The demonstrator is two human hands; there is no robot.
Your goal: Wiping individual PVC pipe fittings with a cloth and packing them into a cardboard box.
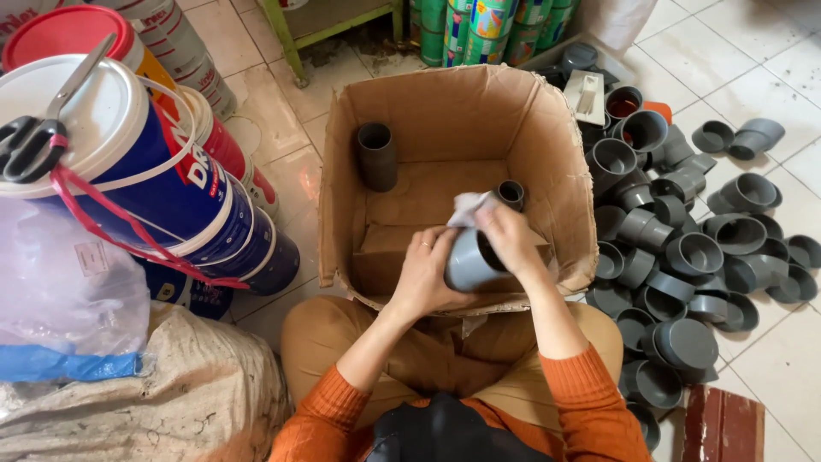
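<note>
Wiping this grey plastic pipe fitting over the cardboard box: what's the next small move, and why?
Probably turn the grey plastic pipe fitting a little in the left hand, so the white cloth under the right hand meets a fresh part of the rim. The cloth sits at the fitting's open mouth, above the open cardboard box.

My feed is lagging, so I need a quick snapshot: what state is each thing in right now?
Left hand: gripping the grey pipe fitting.
Right hand: pressing a white cloth into the fitting's mouth.
Grey pipe fitting: held over the box, tilted.
White cloth: crumpled.
Cardboard box: open, flaps torn, two fittings upright inside.
Fitting pile: loose on the floor.
Scissors: closed, lying on a bucket lid.
</note>
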